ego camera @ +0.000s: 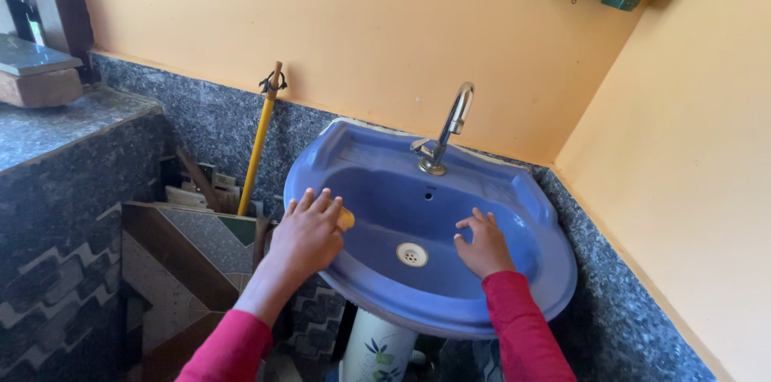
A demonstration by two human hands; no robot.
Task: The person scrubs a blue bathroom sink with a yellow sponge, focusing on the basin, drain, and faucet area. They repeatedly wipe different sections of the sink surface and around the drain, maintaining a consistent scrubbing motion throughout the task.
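step: you're scrubbing the blue sink rim, left hand fingers pressing a yellow sponge.
right hand: fingers spreading, bracing inside basin.
next: probably needing steady pressure toward the drain.

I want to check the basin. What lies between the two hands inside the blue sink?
In the head view, only the white drain lies between the left hand and the right hand, on bare blue sink surface.

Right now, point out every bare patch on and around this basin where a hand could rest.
The back ledge of the blue basin is bare either side of the tap. The bowl floor is bare between the left hand, which covers a yellow sponge, and the right hand, drain aside. The grey stone counter is bare. Crowded: tile offcuts below left.
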